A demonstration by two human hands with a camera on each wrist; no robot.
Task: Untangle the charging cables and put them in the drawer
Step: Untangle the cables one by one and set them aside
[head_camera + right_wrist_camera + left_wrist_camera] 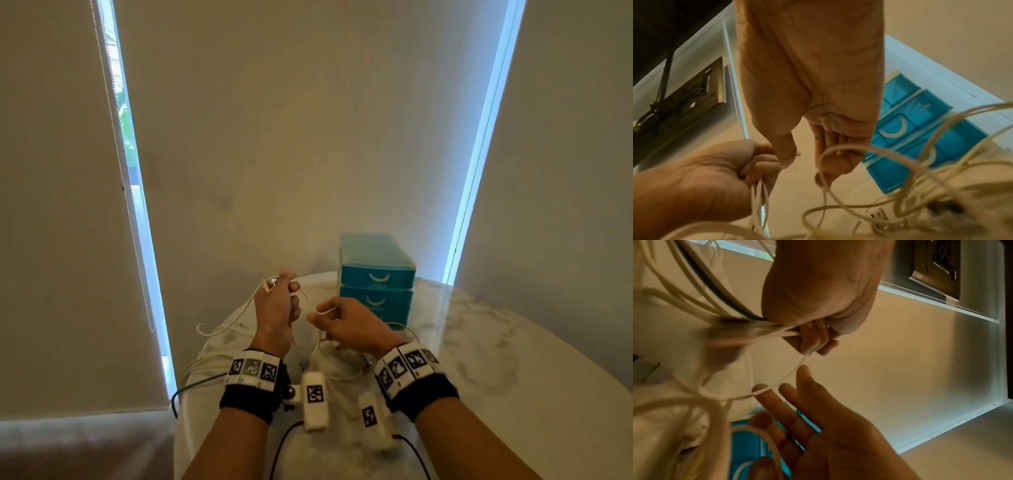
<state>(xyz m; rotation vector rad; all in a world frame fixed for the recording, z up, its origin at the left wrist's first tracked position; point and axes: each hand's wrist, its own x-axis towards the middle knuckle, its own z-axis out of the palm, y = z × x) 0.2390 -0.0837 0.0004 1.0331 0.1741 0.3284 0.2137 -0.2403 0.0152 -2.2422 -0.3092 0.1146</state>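
Several white charging cables (212, 362) lie tangled on the marble table (496, 342). My left hand (277, 305) is raised and grips a bunch of them (759, 194) in a fist (813, 334), with plug ends (269, 284) sticking out at the top. A dark cable (711, 282) runs into that bunch. My right hand (342, 325) is close beside it, fingers (777, 402) fairly straight, and a thin white strand (777, 386) from the left fist lies across them. A loop (826, 155) hangs over those fingers. The blue drawer unit (376, 277) has its drawers closed.
The drawer unit stands at the table's back edge against the wall, just right of my hands. A white plug adapter (877, 217) lies among the cables. A dark cable (191, 385) hangs over the table's left edge. Blinds and bright window gaps flank the wall.
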